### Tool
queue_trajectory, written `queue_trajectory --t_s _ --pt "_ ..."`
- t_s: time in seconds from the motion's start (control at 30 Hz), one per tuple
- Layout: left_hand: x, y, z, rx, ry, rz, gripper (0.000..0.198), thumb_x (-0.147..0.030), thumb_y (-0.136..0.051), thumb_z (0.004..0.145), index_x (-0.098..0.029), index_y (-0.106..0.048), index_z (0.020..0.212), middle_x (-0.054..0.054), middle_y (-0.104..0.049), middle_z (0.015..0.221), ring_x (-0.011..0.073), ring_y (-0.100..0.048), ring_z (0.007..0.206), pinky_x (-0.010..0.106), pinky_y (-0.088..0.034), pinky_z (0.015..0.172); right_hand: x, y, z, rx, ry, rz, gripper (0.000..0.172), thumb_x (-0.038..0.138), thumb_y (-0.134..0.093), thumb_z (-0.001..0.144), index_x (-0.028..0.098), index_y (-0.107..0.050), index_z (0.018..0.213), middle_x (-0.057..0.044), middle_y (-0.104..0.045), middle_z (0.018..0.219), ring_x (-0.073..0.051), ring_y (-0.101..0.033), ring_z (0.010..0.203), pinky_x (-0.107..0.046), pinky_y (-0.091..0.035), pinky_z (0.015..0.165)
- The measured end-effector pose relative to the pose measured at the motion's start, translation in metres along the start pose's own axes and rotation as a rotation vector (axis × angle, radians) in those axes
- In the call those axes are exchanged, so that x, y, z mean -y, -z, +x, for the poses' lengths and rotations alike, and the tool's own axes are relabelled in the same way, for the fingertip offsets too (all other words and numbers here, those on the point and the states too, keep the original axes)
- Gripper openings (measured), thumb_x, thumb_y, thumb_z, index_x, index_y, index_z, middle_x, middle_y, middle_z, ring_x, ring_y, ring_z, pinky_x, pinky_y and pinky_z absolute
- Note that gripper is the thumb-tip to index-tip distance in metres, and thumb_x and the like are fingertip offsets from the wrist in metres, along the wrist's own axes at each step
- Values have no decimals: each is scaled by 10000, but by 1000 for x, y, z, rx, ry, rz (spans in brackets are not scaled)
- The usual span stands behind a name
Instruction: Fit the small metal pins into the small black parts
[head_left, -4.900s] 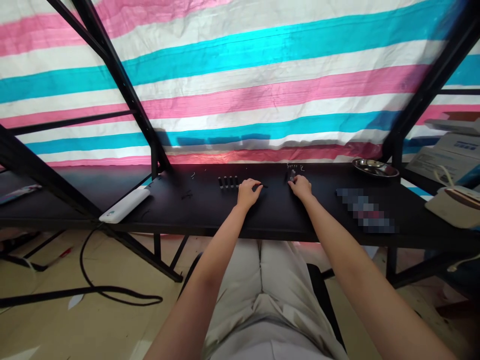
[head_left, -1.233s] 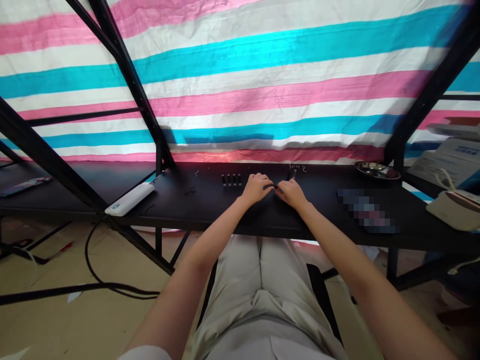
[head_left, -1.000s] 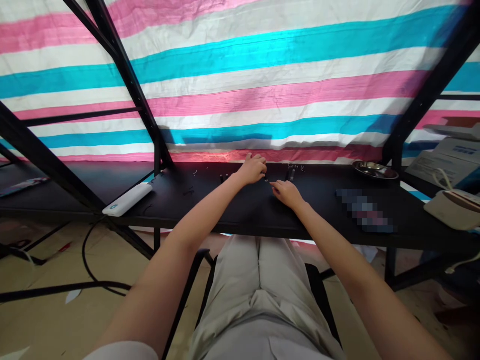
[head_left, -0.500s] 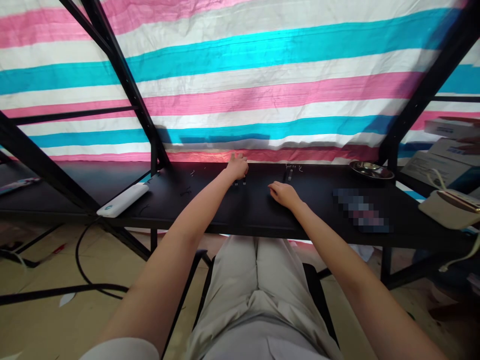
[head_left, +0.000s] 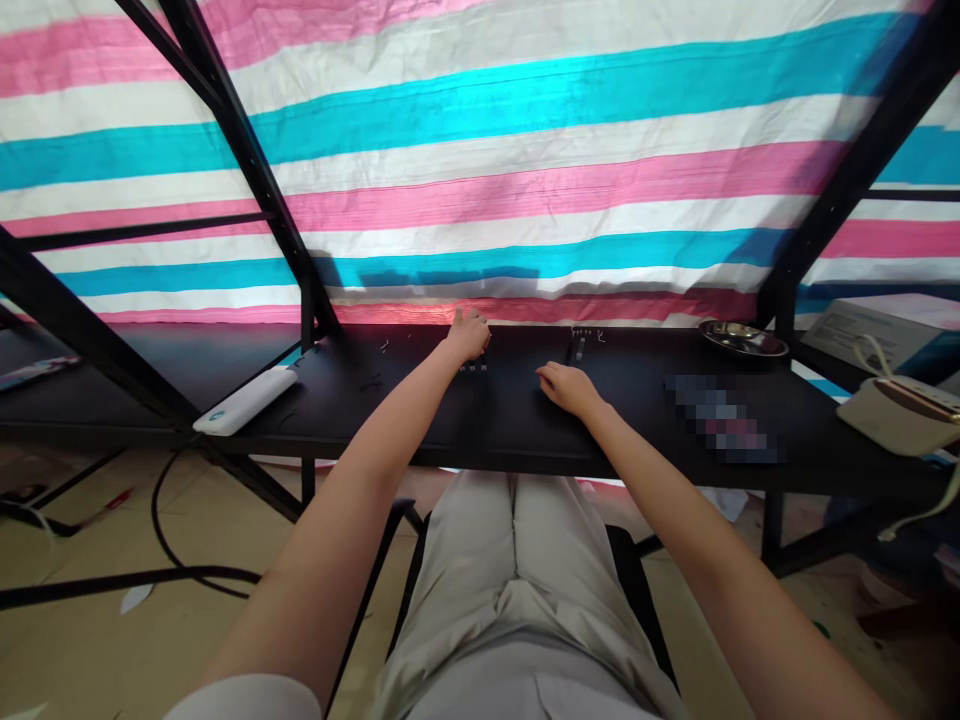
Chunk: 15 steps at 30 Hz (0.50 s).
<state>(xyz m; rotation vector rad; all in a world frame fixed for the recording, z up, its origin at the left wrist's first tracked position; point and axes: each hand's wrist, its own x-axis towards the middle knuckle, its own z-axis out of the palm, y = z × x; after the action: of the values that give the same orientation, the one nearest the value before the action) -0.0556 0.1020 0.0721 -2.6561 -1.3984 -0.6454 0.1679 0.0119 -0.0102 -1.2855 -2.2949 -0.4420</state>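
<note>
My left hand point(head_left: 469, 335) reaches to the far edge of the black tabletop point(head_left: 420, 405), just behind a short row of small dark upright pieces point(head_left: 472, 367). Its fingers curl down and hide whatever lies beneath them. My right hand point(head_left: 568, 389) rests flat on the table, holding nothing visible. Beyond it stand a small dark part point(head_left: 579, 349) and several thin wire bits point(head_left: 589, 330). Other tiny wire scraps point(head_left: 384, 346) lie to the left.
A white power bank point(head_left: 245, 400) lies at the table's left. On the right are a steel dish point(head_left: 742, 338), a pixelated patch point(head_left: 720, 418), a beige pouch point(head_left: 904, 415) and a pale box point(head_left: 877, 330). Black steel frame bars rise behind the table; a cable point(head_left: 165, 540) lies below.
My hands have parted from the table's middle. The left went to the far edge above the dark pieces, and the right drew back slightly. A box at the far right has gone.
</note>
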Motion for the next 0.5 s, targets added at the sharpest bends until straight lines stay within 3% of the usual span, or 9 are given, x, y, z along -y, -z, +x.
queue_trajectory --t_s 0.13,0.37,0.5 --pt "-1 1 0 43 30 43 234 18 -741 511 -138 -584 434 64 -529 713 295 -448 1020 578 -94 1038 0 0 0 -1 0 10 271 197 -389 885 148 -630 997 -76 -643 901 -152 -589 763 -242 -388 652" --pt "6 -2 2 86 -54 146 150 -116 -776 531 -169 -636 531 71 -572 767 292 -430 1024 605 -122 1028 0 1 -1 14 -14 12 267 193 -392 880 152 -628 999 -75 -643 907 -147 -585 752 -240 -383 647" --pt "-4 8 -2 248 -5 318 94 -176 -722 638 -187 -705 731 97 -593 991 309 -396 1115 590 -113 1038 0 1 -1 12 -16 11 271 202 -391 882 150 -629 1002 -76 -647 912 -149 -593 761 -239 -391 649"
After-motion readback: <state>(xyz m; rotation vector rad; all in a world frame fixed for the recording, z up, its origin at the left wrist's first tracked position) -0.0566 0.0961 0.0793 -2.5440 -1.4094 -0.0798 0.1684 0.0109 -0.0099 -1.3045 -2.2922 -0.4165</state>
